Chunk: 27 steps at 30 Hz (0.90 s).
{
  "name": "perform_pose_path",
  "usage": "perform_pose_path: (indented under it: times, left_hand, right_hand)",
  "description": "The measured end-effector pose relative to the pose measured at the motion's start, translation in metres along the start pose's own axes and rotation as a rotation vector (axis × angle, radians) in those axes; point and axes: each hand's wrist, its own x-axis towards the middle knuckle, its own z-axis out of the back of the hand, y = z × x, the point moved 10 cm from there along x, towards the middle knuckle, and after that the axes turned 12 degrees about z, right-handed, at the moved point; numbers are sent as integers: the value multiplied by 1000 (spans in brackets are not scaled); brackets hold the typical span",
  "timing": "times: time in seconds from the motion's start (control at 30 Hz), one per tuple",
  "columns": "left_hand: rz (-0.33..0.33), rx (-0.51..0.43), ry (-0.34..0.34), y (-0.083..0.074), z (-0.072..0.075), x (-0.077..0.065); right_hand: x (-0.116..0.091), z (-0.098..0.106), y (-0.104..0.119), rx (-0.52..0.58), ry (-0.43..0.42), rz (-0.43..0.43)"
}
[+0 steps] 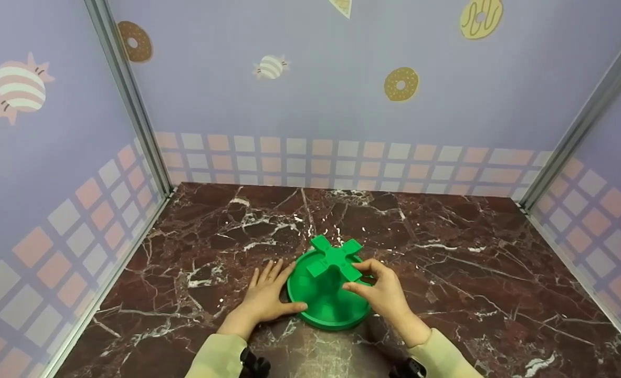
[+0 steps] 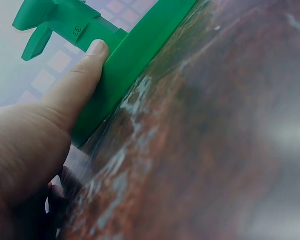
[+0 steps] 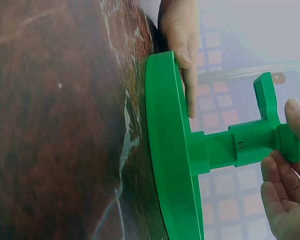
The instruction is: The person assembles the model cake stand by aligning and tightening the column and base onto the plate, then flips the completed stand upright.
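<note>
A round green plastic dish with a raised rim lies on the tabletop. From its middle rises a stepped green post, with small black numbers on its side. A green cross-shaped top with flared arm ends crowns the post. My left hand lies at the dish's left side, fingers spread and straight, thumb resting on the rim. At the near right arm of the cross, my right hand pinches its end between thumb and fingers. Seen from the right wrist, the post stands on the dish's centre.
The dark red marble-patterned tabletop spreads around the dish. Purple panels with candy and donut pictures enclose the back and both sides, joined by grey metal posts at the corners. Dark cameras are strapped at both wrists, below light sleeves.
</note>
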Motion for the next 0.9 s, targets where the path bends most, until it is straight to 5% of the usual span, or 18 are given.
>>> perform_pose_path:
  times: [0.9]
  left_hand:
    - [9, -2, -5, -2, 1, 1]
  right_hand:
    - [-2, -1, 0, -6, -30, 19]
